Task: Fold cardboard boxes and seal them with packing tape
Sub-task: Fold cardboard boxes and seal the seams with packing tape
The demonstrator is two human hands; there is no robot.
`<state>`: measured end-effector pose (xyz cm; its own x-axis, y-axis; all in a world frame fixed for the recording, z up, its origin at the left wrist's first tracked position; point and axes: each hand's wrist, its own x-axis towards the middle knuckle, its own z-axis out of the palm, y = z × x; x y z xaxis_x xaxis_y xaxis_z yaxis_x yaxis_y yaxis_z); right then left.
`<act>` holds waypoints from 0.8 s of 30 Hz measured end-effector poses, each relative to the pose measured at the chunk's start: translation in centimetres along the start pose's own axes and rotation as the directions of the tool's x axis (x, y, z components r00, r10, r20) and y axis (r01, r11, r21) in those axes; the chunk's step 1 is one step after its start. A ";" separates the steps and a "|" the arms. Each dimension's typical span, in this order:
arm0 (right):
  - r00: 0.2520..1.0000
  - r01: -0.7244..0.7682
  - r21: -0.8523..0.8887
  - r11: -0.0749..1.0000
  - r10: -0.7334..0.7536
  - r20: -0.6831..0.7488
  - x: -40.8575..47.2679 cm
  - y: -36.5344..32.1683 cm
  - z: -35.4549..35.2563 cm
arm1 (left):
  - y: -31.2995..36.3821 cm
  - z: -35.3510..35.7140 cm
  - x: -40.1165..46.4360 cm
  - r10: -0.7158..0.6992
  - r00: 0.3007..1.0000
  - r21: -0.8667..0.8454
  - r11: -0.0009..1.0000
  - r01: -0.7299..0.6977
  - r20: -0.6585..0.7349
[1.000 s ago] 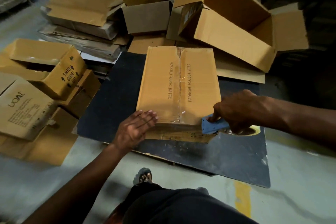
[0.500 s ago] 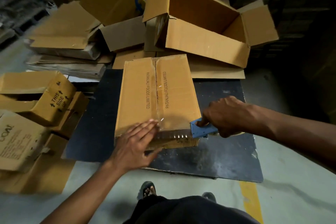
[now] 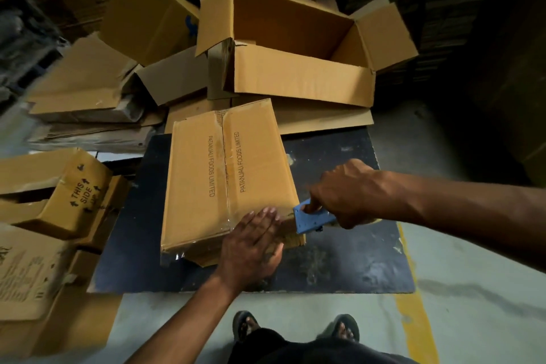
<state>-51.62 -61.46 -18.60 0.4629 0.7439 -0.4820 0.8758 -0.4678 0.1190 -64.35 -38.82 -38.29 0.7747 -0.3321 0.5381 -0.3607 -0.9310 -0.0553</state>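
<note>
Lying under L hand, box; dispenser in R hand.

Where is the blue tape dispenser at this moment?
In the head view, the blue tape dispenser sits right of centre, gripped by the right hand at the near right corner of the box, just right of the left hand.

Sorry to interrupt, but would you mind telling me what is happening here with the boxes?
A person is taping a cardboard box shut on a dark board on the floor. The left hand presses flat on the box's near end, over clear tape, while the right hand grips a blue tape dispenser at the box's near right corner. An open box and flattened cartons lie around.
</note>
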 end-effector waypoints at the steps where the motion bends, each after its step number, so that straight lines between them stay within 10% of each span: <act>1: 1.000 -0.009 0.007 1.000 0.009 0.005 -0.4 0.6 0.3 | 0.1 -0.1 0.0 -0.022 1.000 -0.009 1.000 0.022 0.006; 24: 0.998 0.019 0.171 0.985 -0.029 0.061 1.1 3.3 5.1 | 0.4 -4.6 5.2 -0.077 0.943 -0.029 0.995 0.091 0.323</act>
<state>-48.95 -64.61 -23.20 0.4277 0.7270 -0.5372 0.8479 -0.5287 -0.0404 -62.82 -40.27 -31.64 0.9263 -0.2903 0.2404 -0.3034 -0.9527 0.0187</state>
